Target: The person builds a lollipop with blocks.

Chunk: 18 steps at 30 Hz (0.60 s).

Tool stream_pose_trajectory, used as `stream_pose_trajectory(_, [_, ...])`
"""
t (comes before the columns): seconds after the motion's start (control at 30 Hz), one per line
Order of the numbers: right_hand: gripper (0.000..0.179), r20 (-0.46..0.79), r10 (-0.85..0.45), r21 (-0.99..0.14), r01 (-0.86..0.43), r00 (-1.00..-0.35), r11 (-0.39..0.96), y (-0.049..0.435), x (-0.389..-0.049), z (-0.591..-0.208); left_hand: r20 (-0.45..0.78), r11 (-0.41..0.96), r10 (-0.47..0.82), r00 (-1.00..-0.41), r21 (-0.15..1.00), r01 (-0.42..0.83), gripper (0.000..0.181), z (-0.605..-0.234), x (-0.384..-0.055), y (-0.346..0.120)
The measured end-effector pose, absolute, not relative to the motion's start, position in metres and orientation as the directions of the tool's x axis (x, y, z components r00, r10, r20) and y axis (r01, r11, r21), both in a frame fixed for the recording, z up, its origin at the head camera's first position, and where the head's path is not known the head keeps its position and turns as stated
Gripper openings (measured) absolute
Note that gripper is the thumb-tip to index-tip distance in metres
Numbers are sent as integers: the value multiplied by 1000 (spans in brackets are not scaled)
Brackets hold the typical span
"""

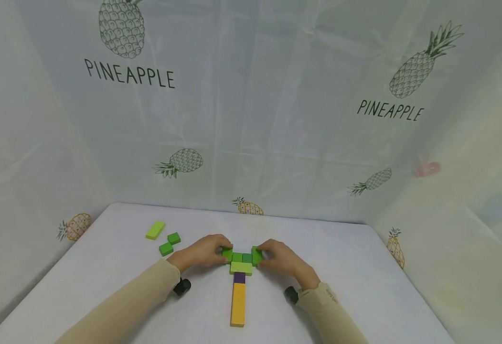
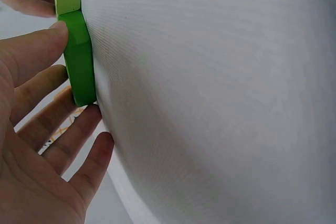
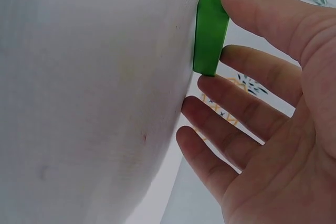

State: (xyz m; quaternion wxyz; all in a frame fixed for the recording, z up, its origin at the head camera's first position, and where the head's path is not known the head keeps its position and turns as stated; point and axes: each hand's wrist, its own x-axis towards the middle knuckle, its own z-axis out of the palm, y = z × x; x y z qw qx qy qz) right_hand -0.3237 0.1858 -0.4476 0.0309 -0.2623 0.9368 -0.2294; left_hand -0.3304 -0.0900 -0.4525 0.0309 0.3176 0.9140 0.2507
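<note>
My left hand (image 1: 205, 251) pinches a green block (image 1: 227, 254) between thumb and fingers. A matching green block (image 1: 257, 256) is pinched by my right hand (image 1: 284, 260). Between these two lie a small green block (image 1: 237, 257) and a darker green one (image 1: 247, 258). Below that row sits a light green block (image 1: 241, 268), then a purple block (image 1: 240, 277) and a long yellow-orange block (image 1: 238, 305) running toward me. In the left wrist view, the thumb presses the green block (image 2: 80, 66); the right wrist view shows the thumb on its green block (image 3: 211, 24), other fingers spread.
At the left of the white table (image 1: 328, 267) lie a light green rectangular block (image 1: 155, 230) and two small green blocks, one farther back (image 1: 174, 238) and one nearer (image 1: 166, 248). A pineapple-print curtain (image 1: 268, 119) stands behind the table and along its sides.
</note>
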Motion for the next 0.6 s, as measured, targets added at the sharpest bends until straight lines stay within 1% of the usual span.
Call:
stream_pose_trajectory(0.17, [44, 73, -517, -434, -494, -853, 754, 185, -323, -447, 103, 680, 591, -800, 471, 562, 39, -453, -330, -90])
stream_pose_trajectory(0.4, [45, 57, -504, -434, -476, -862, 765, 184, -321, -448, 102, 684, 589, -801, 465, 562, 39, -451, -327, -89])
stream_pose_trajectory(0.6, [45, 63, -509, -436, -483, -858, 760, 183, -320, -447, 96, 694, 573, -814, 470, 544, 39, -454, -328, -89])
